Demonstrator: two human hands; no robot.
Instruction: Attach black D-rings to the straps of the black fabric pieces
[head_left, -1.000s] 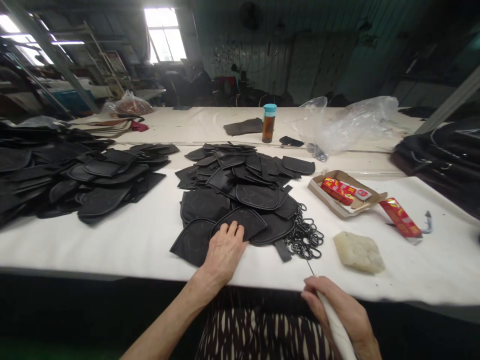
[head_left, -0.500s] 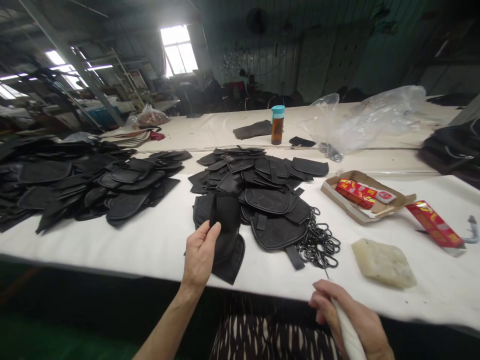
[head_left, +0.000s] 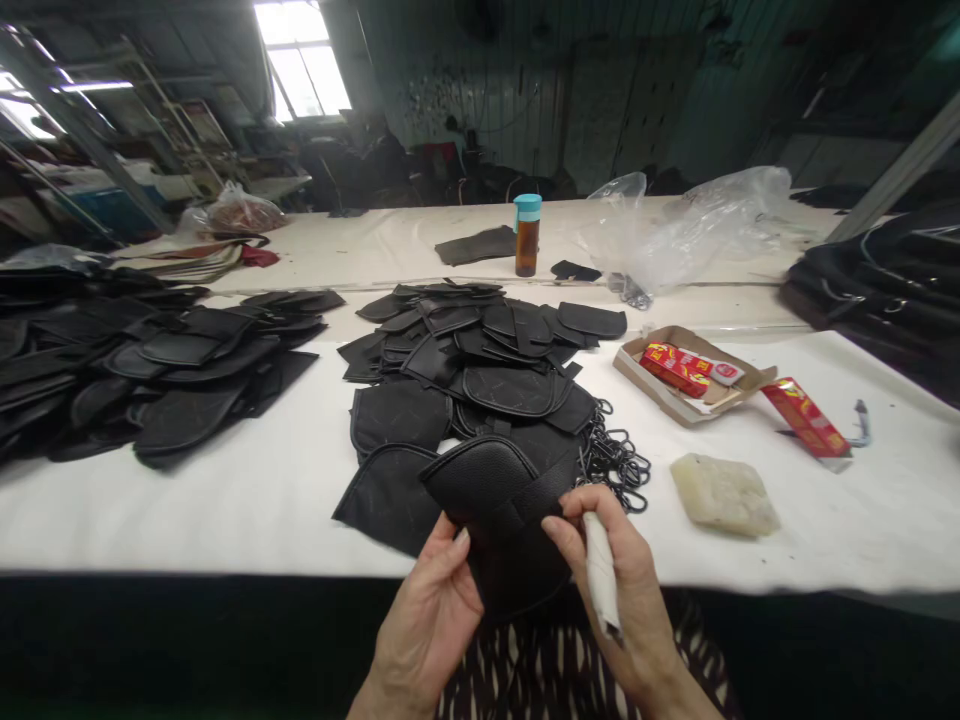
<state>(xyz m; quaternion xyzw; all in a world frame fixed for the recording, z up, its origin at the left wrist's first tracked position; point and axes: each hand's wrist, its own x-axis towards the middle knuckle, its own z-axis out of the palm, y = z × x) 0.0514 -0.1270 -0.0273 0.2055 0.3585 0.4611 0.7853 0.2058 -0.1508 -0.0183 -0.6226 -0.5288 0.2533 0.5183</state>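
Note:
A black leather flap piece [head_left: 480, 475] with a stitched, rounded edge and a strap [head_left: 536, 495] across it is held up in front of me at the table's edge. My left hand [head_left: 431, 610] pinches its lower left side between thumb and fingers. On the other side, my right hand [head_left: 622, 580] grips a white-wrapped tool handle [head_left: 602, 575] against the palm, while its thumb and fingertips pinch the strap end. The tool's tip is hidden. Just beyond lie a heap of similar black pieces [head_left: 517, 390] and a cluster of black metal snap hooks [head_left: 619, 460].
Another black heap [head_left: 187, 375] covers the left. To the right are a yellowish block [head_left: 724, 495], an open cardboard box [head_left: 652, 400] with red packets and a separate red packet [head_left: 810, 420]. A blue-lidded bottle [head_left: 527, 240] and clear plastic bag [head_left: 697, 235] stand farther back.
My left hand has brought a black piece off the pile toward me and turned it. My right hand has come left with the tool and now pinches the strap. The view has shifted right.

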